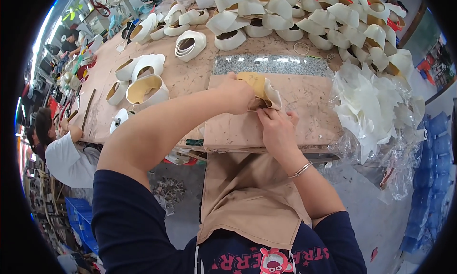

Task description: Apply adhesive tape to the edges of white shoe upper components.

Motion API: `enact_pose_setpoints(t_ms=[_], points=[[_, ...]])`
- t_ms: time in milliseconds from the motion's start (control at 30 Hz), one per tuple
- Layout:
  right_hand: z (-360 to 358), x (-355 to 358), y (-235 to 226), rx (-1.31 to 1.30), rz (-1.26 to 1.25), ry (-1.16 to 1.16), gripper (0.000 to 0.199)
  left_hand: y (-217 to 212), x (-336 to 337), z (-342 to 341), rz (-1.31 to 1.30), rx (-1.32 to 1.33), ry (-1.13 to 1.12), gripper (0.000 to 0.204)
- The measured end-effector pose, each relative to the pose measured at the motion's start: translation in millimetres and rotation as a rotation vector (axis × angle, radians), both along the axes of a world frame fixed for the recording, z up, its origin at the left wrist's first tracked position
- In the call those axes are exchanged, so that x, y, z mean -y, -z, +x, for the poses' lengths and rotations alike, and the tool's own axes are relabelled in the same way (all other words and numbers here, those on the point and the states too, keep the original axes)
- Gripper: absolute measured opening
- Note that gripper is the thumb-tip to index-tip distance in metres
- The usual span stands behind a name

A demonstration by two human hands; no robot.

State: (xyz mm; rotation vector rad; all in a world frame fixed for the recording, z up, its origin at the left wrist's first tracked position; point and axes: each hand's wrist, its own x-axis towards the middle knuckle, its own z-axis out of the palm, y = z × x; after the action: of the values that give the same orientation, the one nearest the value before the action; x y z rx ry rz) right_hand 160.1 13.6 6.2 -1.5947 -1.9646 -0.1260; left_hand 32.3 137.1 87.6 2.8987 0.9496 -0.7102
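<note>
A white shoe upper with a tan-yellow lining stands over the pinkish work board in front of me. My left hand is closed around its left side, fingers partly hidden behind my knuckles and the lining. At the lower edge of the piece, my right hand is closed with its fingertips pressed against the material. A bracelet circles my right wrist. Between the hands, the inside of the upper is dark and its detail cannot be made out.
A speckled stone slab lies behind the board. Many white uppers are heaped at the back; several more stand at left. White cut sheets on plastic film cover the right side. A co-worker sits at far left.
</note>
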Motion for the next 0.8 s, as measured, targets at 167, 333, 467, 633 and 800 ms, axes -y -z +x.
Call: enact_pose_setpoints(t_ms=[167,333,467,633,800], points=[[-12,0,-5,0.096,-0.016,0.021,0.028,10,6,-6,0.068,0.081,-0.005,0.011],[-25,-2,5,0.141,-0.014,-0.017,0.030,5,18,3,0.049,0.133,-0.071,0.006],[-22,-8,7,0.057,0.019,-0.063,0.032,6,-10,-16,0.130,0.152,0.284,0.009],[-22,-8,6,0.041,-0.001,-0.054,0.033,1,-21,-28,0.038,0.174,0.417,0.003],[-13,-11,2,0.087,-0.037,-0.091,0.033,9,-5,-22,0.101,0.030,0.009,0.005]])
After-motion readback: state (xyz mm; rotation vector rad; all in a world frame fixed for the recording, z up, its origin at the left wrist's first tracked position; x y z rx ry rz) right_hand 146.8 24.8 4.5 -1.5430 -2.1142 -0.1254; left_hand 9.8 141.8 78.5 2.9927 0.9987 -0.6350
